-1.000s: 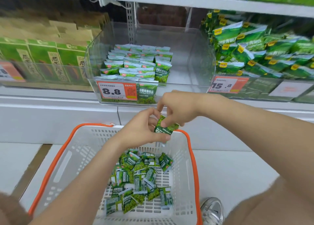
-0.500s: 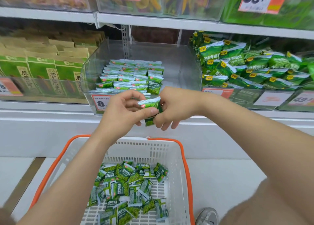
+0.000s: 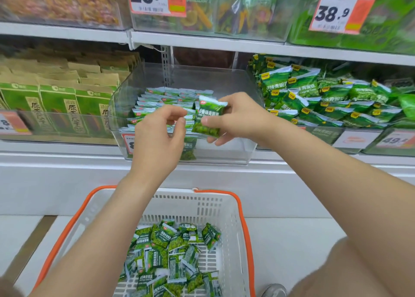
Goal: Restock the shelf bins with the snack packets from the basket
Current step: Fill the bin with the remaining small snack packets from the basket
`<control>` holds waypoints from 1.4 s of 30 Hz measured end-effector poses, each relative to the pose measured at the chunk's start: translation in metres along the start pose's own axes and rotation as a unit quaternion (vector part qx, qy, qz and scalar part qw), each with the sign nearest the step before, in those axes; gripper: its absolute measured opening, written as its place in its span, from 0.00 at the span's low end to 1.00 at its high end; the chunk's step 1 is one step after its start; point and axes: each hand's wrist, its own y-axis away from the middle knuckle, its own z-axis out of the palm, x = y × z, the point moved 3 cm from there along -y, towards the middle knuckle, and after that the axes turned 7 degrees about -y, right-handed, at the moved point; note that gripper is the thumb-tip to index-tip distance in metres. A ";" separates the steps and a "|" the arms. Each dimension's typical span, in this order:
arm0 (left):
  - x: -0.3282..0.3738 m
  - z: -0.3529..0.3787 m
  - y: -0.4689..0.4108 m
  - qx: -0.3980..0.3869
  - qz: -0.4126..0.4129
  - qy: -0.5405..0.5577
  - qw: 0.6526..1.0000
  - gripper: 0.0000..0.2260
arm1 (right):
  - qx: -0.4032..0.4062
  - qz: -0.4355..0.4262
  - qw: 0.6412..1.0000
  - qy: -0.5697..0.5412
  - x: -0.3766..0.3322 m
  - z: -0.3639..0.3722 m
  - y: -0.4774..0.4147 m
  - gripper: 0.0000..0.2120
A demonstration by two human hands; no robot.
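- One view only, from the head camera, looking forward and down; I read everything from it.
- My right hand pinches a single green snack packet between thumb and fingers. The packet stands nearly upright, long axis running top to bottom, its top leaning slightly right.
- My left hand sits just left of the packet, apart from it, fingers loosely curled and gripping nothing I can make out.
- The packet hovers at the front of the clear shelf bin, just right of the tidy rows of matching packets standing inside.
- I judge the right hand does the placing: a short push forward and down, keeping the packet upright, should seat it beside those rows.
- Below, the white basket holds many loose packets, so I judge much restocking remains.
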 end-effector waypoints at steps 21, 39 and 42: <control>-0.028 0.026 -0.034 -0.213 0.059 -0.294 0.930 0.28 | 0.092 0.086 0.913 0.387 0.035 0.011 -0.103 0.29; -0.030 0.016 -0.028 -0.113 0.127 -0.201 0.965 0.17 | 0.099 -0.023 0.891 0.443 0.008 0.013 -0.061 0.12; -0.020 0.007 -0.015 0.010 0.189 -0.172 0.967 0.09 | 0.111 -0.123 0.887 0.431 -0.019 0.027 -0.031 0.13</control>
